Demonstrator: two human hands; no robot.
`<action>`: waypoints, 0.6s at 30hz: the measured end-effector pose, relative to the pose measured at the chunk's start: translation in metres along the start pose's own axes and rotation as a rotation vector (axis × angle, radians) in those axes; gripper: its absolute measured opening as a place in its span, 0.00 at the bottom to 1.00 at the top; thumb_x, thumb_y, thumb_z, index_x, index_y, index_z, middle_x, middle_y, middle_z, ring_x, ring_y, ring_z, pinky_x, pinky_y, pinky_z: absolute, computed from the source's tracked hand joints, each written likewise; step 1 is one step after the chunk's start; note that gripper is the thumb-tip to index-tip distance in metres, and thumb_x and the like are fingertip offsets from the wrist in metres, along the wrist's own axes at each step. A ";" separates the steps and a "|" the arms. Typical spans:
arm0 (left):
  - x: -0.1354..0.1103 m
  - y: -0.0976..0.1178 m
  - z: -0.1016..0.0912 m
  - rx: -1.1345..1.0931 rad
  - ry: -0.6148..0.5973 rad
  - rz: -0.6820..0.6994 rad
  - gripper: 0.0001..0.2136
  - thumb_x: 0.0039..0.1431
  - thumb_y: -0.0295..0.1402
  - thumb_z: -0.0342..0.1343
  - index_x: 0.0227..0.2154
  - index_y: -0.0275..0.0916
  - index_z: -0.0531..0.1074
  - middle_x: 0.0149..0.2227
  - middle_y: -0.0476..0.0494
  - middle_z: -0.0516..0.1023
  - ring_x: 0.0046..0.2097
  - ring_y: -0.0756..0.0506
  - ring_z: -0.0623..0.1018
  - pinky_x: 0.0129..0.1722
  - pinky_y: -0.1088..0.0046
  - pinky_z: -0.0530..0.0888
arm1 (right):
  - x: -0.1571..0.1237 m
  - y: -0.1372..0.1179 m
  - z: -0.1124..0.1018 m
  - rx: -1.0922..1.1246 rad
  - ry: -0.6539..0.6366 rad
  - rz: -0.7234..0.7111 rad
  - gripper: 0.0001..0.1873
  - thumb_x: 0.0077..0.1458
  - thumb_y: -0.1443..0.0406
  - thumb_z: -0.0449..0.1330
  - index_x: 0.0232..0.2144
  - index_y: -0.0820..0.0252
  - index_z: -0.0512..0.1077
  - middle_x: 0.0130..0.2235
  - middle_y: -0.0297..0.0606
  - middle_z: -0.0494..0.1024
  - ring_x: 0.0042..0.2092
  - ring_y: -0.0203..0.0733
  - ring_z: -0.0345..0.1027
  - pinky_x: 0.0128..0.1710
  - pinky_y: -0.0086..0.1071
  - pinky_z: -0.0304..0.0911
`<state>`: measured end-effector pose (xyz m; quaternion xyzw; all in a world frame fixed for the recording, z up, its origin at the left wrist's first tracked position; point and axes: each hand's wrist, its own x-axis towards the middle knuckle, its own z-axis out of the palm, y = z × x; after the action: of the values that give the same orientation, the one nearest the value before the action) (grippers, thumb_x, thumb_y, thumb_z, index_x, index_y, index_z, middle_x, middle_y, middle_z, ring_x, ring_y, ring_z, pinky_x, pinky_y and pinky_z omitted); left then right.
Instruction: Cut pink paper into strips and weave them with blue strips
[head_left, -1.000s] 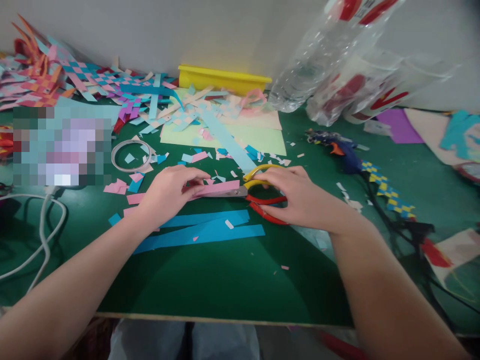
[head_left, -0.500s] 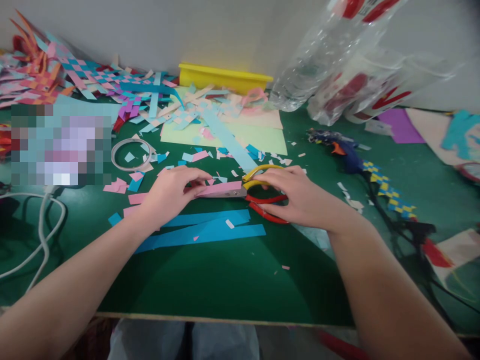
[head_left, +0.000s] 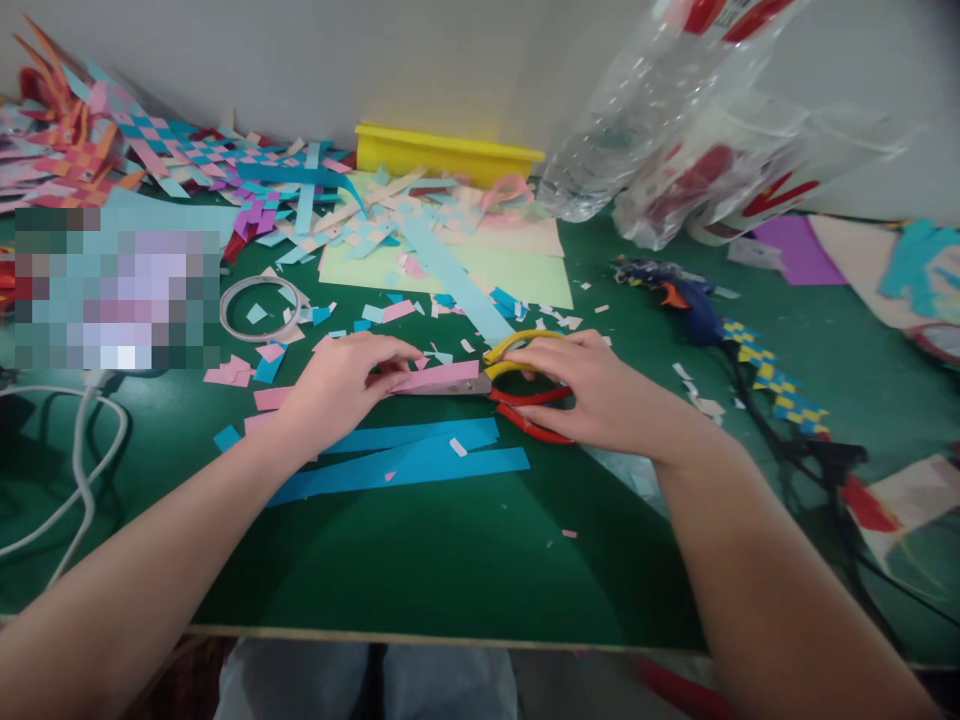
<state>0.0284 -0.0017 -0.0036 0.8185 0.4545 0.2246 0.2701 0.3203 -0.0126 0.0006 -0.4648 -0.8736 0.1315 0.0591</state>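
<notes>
1. Several blue strips [head_left: 442, 470] lie flat on the green table [head_left: 450, 570], nearer us than the fingers of both hands, perhaps left there to stay within reach.
2. Our left hand [head_left: 341, 385] has thumb and fingers pinched together on a pink strip [head_left: 442, 376], which runs from those fingertips toward our right fingers; the pinch probably steadies it along the blades.
3. Our right hand [head_left: 592, 385] is clamped around the handles of the scissors [head_left: 474, 386], fingers at the yellow loop, thumb by the red; the blades point at our left fingertips. We cannot tell whether the strip passes between them.
4. Just beyond the left fingers are paper scraps [head_left: 397, 311], with a white ring [head_left: 225, 312] lying flat farther left.
5. Farthest from our fingers, woven paper [head_left: 172, 145] is heaped left, and plastic-wrapped cups [head_left: 709, 165] stand right, seemingly kept aside for working room.
</notes>
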 end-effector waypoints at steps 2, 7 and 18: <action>0.000 -0.001 0.000 -0.003 -0.002 0.009 0.10 0.61 0.27 0.57 0.44 0.43 0.77 0.41 0.48 0.82 0.43 0.46 0.79 0.44 0.67 0.74 | 0.001 0.000 0.000 0.000 -0.002 0.006 0.23 0.58 0.50 0.55 0.50 0.55 0.70 0.53 0.43 0.77 0.54 0.54 0.69 0.55 0.51 0.55; 0.000 0.000 0.000 -0.028 -0.010 0.007 0.10 0.62 0.28 0.57 0.44 0.42 0.78 0.41 0.48 0.82 0.42 0.47 0.79 0.41 0.70 0.75 | 0.000 0.000 -0.001 -0.011 -0.006 0.025 0.23 0.57 0.50 0.55 0.49 0.53 0.72 0.52 0.42 0.78 0.51 0.55 0.69 0.53 0.50 0.56; 0.000 0.003 -0.005 -0.027 -0.020 -0.076 0.11 0.60 0.26 0.57 0.45 0.41 0.78 0.38 0.47 0.82 0.38 0.48 0.80 0.38 0.73 0.76 | -0.001 -0.006 -0.005 0.001 -0.021 0.058 0.22 0.56 0.49 0.55 0.48 0.54 0.70 0.53 0.43 0.76 0.54 0.56 0.68 0.56 0.52 0.54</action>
<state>0.0273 -0.0021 0.0023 0.7992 0.4795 0.2119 0.2942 0.3172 -0.0163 0.0069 -0.4884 -0.8603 0.1383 0.0463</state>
